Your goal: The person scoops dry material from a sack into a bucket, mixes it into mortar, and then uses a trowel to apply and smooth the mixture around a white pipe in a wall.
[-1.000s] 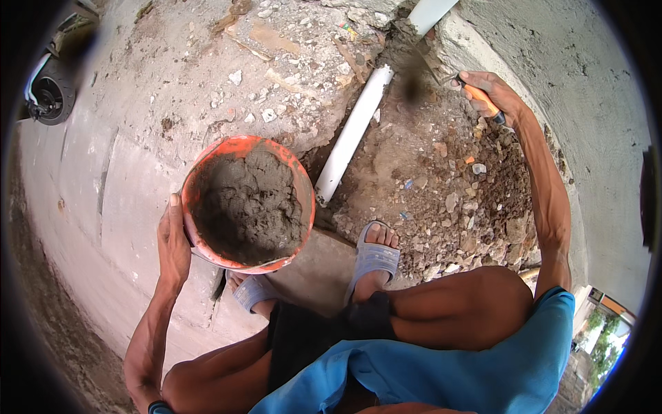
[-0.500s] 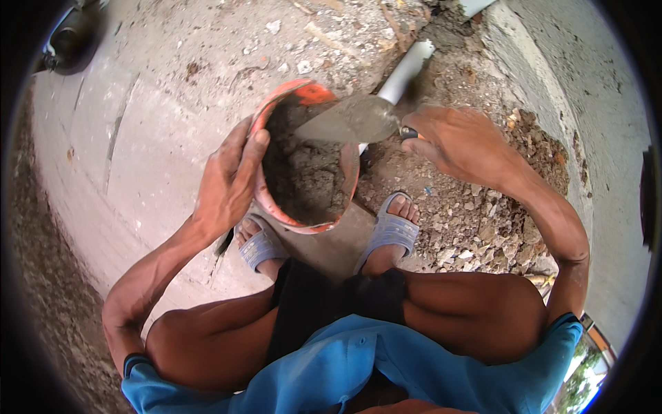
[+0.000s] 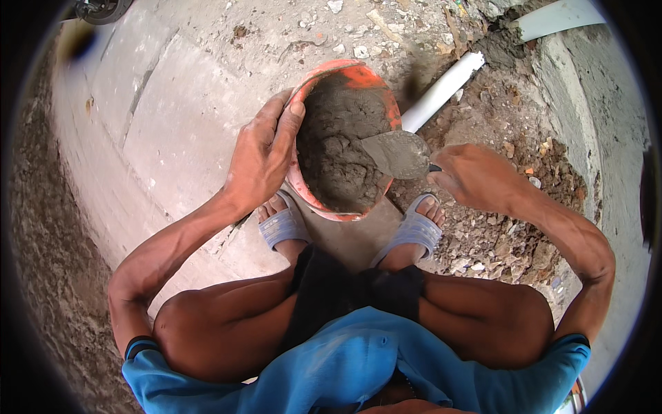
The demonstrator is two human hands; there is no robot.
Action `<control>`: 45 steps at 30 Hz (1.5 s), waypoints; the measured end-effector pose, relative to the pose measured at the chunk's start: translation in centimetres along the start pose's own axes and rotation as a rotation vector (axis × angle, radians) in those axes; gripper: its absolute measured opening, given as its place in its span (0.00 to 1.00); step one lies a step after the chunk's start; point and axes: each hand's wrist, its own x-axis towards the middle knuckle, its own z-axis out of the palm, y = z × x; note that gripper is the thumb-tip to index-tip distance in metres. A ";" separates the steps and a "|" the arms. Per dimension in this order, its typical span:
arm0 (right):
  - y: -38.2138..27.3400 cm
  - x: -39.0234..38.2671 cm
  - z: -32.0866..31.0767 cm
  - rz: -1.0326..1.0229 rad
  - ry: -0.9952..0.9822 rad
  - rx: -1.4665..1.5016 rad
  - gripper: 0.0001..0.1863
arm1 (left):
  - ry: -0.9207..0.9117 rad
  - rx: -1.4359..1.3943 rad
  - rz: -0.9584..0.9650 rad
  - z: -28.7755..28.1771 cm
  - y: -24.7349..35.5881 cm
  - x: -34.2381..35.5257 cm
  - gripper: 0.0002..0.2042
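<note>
My left hand (image 3: 262, 155) grips the near-left rim of an orange bucket (image 3: 367, 74), with my thumb along its edge. Grey wet mortar (image 3: 331, 124) fills much of it. My right hand (image 3: 469, 176) holds a trowel (image 3: 400, 155) by its handle, with the grey-coated blade resting over the right part of the mortar, its tip in it. Beyond the bucket a white pipe (image 3: 441, 93) lies in a dug channel with a broken end.
Another white pipe (image 3: 558, 21) runs out at top right beside dark mortar. A rough wall (image 3: 614, 117) stands right. My sandalled feet (image 3: 283, 224) flank the bucket on concrete slabs (image 3: 179, 110). Loose rubble (image 3: 489, 248) lies by my right foot. A black wheel (image 3: 100, 10) sits top left.
My right hand has brought the trowel from the pipe gap down into the bucket. My left hand and the bucket have moved right and up in view, the bucket tilting, then sitting flatter.
</note>
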 end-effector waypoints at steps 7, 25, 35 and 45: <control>-1.7 -2.2 1.5 -0.057 0.063 0.122 0.19 | 0.010 0.017 0.029 -0.1 1.3 0.0 0.27; 1.8 -1.5 1.7 -0.228 0.239 0.698 0.24 | 0.024 0.077 -0.050 -3.7 -0.8 1.4 0.28; 22.7 -10.7 -3.1 0.299 0.080 1.370 0.16 | 0.021 0.033 -0.076 -3.7 -2.2 2.0 0.29; 14.3 -12.7 -3.2 0.459 0.392 1.107 0.23 | 0.009 -0.046 -0.040 -3.3 -2.0 1.8 0.30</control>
